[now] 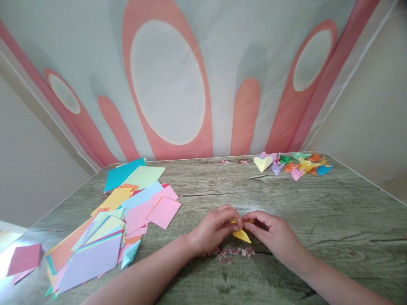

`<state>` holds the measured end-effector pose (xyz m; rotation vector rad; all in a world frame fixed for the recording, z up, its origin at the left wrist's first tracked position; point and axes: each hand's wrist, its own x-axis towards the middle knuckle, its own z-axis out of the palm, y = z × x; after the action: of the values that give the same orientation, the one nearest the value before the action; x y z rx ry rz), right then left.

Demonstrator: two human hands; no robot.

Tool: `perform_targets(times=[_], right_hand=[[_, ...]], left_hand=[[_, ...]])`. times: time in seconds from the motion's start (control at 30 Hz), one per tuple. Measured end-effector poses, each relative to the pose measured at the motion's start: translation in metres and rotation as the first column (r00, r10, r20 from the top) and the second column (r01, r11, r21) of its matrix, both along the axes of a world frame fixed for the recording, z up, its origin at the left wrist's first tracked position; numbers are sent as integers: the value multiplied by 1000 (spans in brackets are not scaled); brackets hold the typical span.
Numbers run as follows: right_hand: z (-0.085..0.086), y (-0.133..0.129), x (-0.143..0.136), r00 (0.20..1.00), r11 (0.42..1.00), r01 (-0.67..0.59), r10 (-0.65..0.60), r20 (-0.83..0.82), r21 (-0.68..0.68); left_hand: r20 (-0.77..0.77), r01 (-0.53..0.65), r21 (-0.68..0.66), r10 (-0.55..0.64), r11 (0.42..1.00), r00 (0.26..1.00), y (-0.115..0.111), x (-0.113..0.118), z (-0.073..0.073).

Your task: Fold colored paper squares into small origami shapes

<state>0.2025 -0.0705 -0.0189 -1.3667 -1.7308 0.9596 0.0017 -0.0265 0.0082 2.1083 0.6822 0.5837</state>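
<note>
Between my two hands is a small folded piece of yellow origami paper (242, 236), low over the front middle of the table. The fingers of my left hand (219, 226) pinch it from the left, partly covering it. From the right, my right hand (275, 233) pinches its upper edge between thumb and forefinger. A pointed yellow flap hangs below the fingertips. The rest of the folded shape is hidden by my fingers.
Loose coloured paper sheets (95, 262) lie heaped on the left of the wood-grain table (203, 178). Dark pink squares (24, 259) lie at the left edge. Several small folded paper figures (305, 166) and a pale yellow paper heart (263, 163) sit at the back right. A patterned backdrop (222, 63) hangs behind.
</note>
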Motion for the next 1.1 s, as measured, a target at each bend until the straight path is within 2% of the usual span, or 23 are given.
perform_targets(times=[0.27,0.43,0.53,0.67,0.83,1.1], right_hand=[[0,-3,0,995,997,46,-52,88,68],[2,-5,0,997,994,-1,-7,78,112],[0,-4,1,998,985,-6,-4,59,174],[2,-4,3,999,967,27,-37,37,253],[8,-6,4,994,947,85,-100,34,310],[-6,-1,4,985,934,63,-115,129,351]], left_hand=[[-66,-159,-10,158,987,985,-7,2,-6],[-49,-172,26,173,985,984,-4,2,-10],[-48,-203,3,203,979,978,-2,2,-11],[-42,-274,-18,273,961,961,-3,2,-12],[-19,-324,41,325,945,945,-4,3,-12],[3,-325,98,326,941,945,-6,4,-13]])
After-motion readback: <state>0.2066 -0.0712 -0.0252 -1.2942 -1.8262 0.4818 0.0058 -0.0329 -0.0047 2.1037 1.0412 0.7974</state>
